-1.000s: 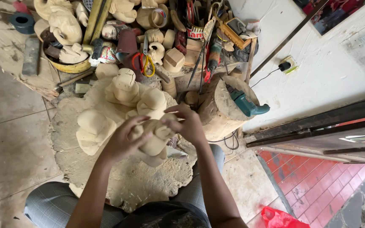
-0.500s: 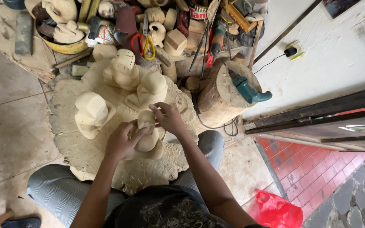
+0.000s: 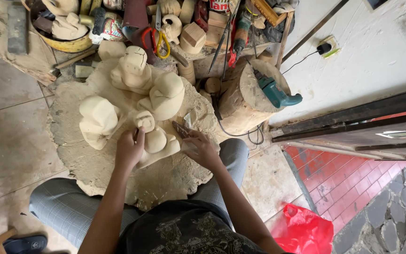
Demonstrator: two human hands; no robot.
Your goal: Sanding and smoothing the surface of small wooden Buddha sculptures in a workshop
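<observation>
left hand (image 3: 128, 149) on pale carving (image 3: 156, 141), right hand (image 3: 202, 149) beside

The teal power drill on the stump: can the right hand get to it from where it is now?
Probably yes. The right hand rests beside the pale carving, and the teal drill lies exposed on top of the stump, with open air between. A black cord hangs nearby.

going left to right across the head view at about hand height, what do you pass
blocky pale carving → left hand → small rounded carving → right hand → tree-stump block → teal power drill
</observation>
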